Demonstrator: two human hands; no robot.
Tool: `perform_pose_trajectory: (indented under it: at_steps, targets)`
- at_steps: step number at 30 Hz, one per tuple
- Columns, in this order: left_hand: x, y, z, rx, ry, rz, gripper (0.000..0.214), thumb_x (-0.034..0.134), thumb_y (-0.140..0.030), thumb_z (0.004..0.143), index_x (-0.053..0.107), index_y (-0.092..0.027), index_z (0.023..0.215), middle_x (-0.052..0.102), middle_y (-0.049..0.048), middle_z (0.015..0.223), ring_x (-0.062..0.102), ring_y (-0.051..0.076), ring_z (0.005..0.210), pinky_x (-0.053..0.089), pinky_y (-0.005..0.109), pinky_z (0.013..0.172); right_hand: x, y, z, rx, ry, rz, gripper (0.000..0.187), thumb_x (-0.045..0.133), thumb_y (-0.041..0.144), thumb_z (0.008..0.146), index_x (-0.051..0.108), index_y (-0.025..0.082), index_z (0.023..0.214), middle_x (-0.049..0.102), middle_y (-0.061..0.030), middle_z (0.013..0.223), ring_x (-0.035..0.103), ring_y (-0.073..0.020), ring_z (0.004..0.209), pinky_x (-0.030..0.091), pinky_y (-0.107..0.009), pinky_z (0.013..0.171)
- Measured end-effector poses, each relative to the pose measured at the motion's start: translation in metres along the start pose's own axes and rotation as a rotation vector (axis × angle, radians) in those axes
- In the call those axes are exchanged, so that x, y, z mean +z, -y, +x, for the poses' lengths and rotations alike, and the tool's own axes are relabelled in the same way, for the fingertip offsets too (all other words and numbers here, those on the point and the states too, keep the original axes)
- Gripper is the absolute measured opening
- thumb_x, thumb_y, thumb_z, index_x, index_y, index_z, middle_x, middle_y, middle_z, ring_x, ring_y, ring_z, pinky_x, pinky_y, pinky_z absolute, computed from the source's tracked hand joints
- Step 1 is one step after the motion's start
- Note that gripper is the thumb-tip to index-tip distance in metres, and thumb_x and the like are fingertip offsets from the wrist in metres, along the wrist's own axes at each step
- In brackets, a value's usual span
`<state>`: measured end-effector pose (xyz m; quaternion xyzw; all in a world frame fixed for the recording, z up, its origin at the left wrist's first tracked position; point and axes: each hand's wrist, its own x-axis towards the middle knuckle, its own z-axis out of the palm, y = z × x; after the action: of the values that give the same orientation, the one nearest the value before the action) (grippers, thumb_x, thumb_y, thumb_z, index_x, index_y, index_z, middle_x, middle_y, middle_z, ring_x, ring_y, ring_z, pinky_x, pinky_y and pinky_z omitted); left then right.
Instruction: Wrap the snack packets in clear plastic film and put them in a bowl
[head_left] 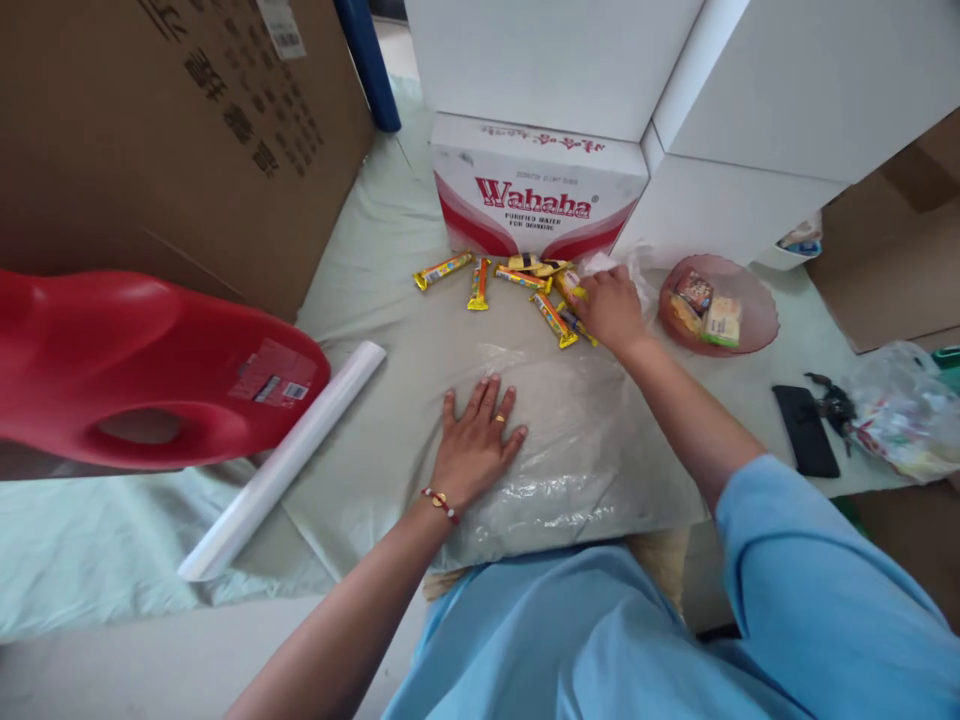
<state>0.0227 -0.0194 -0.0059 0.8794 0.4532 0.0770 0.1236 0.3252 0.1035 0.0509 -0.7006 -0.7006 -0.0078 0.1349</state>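
Observation:
My left hand (474, 440) lies flat with fingers spread on a clear plastic sheet (555, 490) at the front of the cloth-covered table. Farther back, my right hand (611, 305) bends its fingers down onto a yellow snack packet (568, 286) at the right end of a loose group; the fingertips are partly hidden. Several yellow-wrapped snack bars lie around it, among them one (553, 318) just left of my right hand, another (478, 284) farther left and a third (442, 270) at the far left. Crumpled clear plastic (637, 268) sits behind my right hand.
A white-and-red water carton (540, 190) stands behind the bars. To the right are a pink bowl (679, 335) with snack packets, a black phone (806, 430), keys (834, 405) and a plastic bag (911, 410). A white roll (285, 460) and red jug (150, 350) lie left.

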Motion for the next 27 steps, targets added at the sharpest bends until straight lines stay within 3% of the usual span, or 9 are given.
perform_pose_trajectory:
  at_steps: [3,6,10,15,19,21,23,24,27]
  targets:
    - [0.0,0.0,-0.001,-0.004,-0.017,-0.007,0.063,0.038,-0.052,0.109,0.037,-0.026,0.166,0.03,0.0131,0.176,0.029,0.031,0.163,0.001,0.067,0.132,0.019,0.006,0.042,-0.017,0.026,-0.107,0.04,0.053,0.035,0.101,0.07,0.005,0.122,0.067,-0.0271,0.127,0.045,-0.0427,0.131,0.036,-0.062,0.109]
    - [-0.001,-0.001,-0.001,-0.011,-0.017,-0.016,0.062,0.038,-0.052,0.109,0.039,-0.026,0.165,0.03,0.0125,0.176,0.03,0.031,0.163,0.003,0.067,0.133,0.026,0.005,0.057,0.008,0.059,-0.149,0.038,0.052,0.025,0.098,0.069,0.001,0.123,0.067,-0.0281,0.125,0.047,-0.0407,0.129,0.031,-0.06,0.112]
    - [-0.003,-0.001,0.0,-0.021,-0.001,-0.021,0.061,0.039,-0.052,0.109,0.04,-0.027,0.165,0.031,0.0113,0.176,0.028,0.03,0.164,0.004,0.066,0.133,0.001,-0.001,0.054,0.053,0.027,-0.11,0.038,0.053,0.023,0.097,0.071,0.001,0.122,0.067,-0.0285,0.123,0.048,-0.043,0.129,0.03,-0.063,0.113]
    - [-0.003,-0.001,0.0,-0.018,-0.008,-0.036,0.062,0.04,-0.051,0.109,0.039,-0.026,0.165,0.032,0.0127,0.175,0.029,0.031,0.163,0.002,0.067,0.133,-0.052,-0.003,0.006,-0.055,-0.006,0.249,0.042,0.057,0.038,0.099,0.072,0.015,0.131,0.07,-0.0174,0.124,0.06,-0.0341,0.12,0.046,-0.052,0.108]
    - [-0.003,-0.002,0.0,-0.019,-0.006,-0.047,0.061,0.04,-0.05,0.109,0.04,-0.026,0.165,0.031,0.0121,0.176,0.027,0.03,0.164,0.0,0.065,0.133,-0.055,0.013,-0.06,0.057,0.397,0.838,0.045,0.064,0.06,0.092,0.08,0.023,0.111,0.077,-0.007,0.103,0.069,-0.0273,0.099,0.057,-0.041,0.088]
    - [-0.003,-0.002,0.001,-0.02,0.003,-0.04,0.062,0.038,-0.051,0.109,0.04,-0.025,0.165,0.029,0.0122,0.176,0.026,0.03,0.164,0.0,0.065,0.133,-0.043,0.023,-0.088,0.096,0.64,0.953,0.053,0.062,0.069,0.089,0.08,0.021,0.1,0.077,-0.0063,0.095,0.069,-0.0259,0.09,0.057,-0.037,0.08]
    - [-0.003,-0.003,0.001,-0.026,0.008,-0.026,0.062,0.037,-0.051,0.109,0.039,-0.024,0.165,0.029,0.012,0.176,0.026,0.029,0.165,0.001,0.066,0.133,-0.034,0.032,-0.108,0.065,0.754,0.833,0.057,0.054,0.07,0.095,0.079,0.019,0.096,0.076,-0.0068,0.091,0.067,-0.0231,0.083,0.054,-0.033,0.075]
    - [-0.003,-0.003,0.001,-0.031,0.006,-0.018,0.062,0.036,-0.051,0.11,0.039,-0.025,0.165,0.029,0.0117,0.176,0.026,0.029,0.165,0.001,0.066,0.133,-0.032,0.035,-0.115,0.045,0.739,0.693,0.056,0.05,0.066,0.099,0.078,0.018,0.096,0.076,-0.0076,0.09,0.067,-0.0221,0.081,0.052,-0.031,0.074]
    - [-0.003,-0.003,0.001,-0.039,0.0,-0.002,0.061,0.037,-0.051,0.109,0.04,-0.026,0.165,0.029,0.0108,0.176,0.027,0.029,0.164,0.004,0.066,0.133,-0.041,0.036,-0.126,0.05,0.444,0.228,0.048,0.046,0.054,0.107,0.077,0.017,0.111,0.076,-0.0136,0.104,0.068,-0.0246,0.094,0.05,-0.031,0.08]
